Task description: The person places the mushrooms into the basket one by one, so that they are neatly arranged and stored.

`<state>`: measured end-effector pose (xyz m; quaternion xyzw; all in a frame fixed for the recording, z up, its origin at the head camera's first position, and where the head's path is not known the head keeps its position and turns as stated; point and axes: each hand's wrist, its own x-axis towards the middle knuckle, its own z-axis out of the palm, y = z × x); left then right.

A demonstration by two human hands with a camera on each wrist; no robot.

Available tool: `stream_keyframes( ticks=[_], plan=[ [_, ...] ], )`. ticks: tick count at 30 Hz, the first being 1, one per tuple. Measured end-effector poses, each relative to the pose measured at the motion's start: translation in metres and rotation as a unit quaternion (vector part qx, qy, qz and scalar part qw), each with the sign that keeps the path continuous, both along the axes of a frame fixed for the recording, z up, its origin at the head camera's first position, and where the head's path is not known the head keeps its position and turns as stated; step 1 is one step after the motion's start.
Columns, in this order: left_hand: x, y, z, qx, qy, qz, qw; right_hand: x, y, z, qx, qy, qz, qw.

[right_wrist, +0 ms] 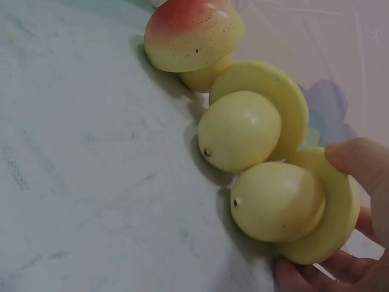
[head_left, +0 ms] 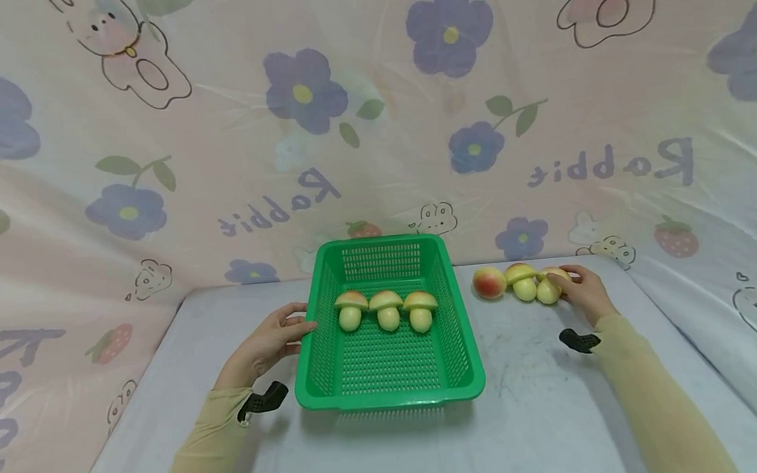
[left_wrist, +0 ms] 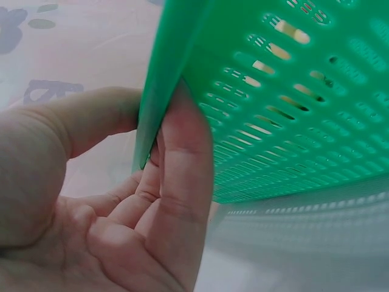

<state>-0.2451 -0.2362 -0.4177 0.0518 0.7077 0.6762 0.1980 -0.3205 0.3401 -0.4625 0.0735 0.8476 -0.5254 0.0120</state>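
My left hand (head_left: 273,341) pinches the left rim of a green plastic basket (head_left: 393,398), its thumb outside and fingers under the lip in the left wrist view. Inside the basket lie three toy mushrooms (head_left: 386,309) in a row, stems toward me. To the right of the basket, my right hand (head_left: 586,291) holds the cap of the rightmost toy mushroom (right_wrist: 276,201), thumb on top and fingers round the far side. Next to it lies another toy mushroom (right_wrist: 240,131), and beyond that a third mushroom (right_wrist: 194,36) with its red-blushed cap facing up.
A white cloth covers the table (head_left: 529,418). Behind it hangs a pale curtain (head_left: 384,146) printed with flowers and rabbits. Black wrist cameras (head_left: 262,401) are strapped over both sleeves.
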Motion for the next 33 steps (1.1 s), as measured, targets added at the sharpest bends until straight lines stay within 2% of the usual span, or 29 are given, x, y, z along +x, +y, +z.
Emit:
stream_keyframes(
  ticks=[25, 33],
  plan=[
    [0.001, 0.001, -0.004, 0.004, 0.004, 0.014, 0.9999, 0.026, -0.002, 0.007, 0.016, -0.009, 0.04, 0.999],
    [0.0, 0.0, -0.001, 0.013, 0.005, 0.001, 0.9999, 0.032, -0.003, 0.013, 0.019, -0.006, 0.054, 0.998]
  ],
)
